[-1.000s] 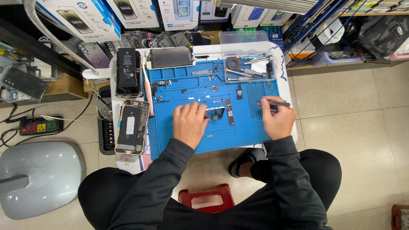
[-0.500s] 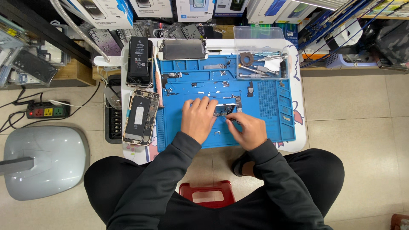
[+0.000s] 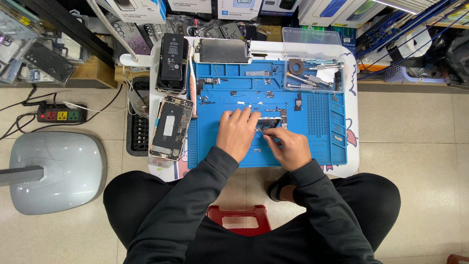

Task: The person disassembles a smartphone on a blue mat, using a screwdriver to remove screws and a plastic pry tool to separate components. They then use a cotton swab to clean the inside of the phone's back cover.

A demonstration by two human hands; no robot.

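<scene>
Phone repair stall inside a shop. Blue repair mat [image 3: 312, 142] covers the small surface, strewn with tiny parts. Opened phone [image 3: 171, 128] at its left edge, detached screen [image 3: 222, 51] above. Boxed stock [image 3: 134, 10] and phone cases [image 3: 39, 58] crowd the shelves behind.

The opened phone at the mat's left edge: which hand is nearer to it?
Left. The left hand lies just right of the opened phone; the right hand is farther right, beyond it.
</scene>
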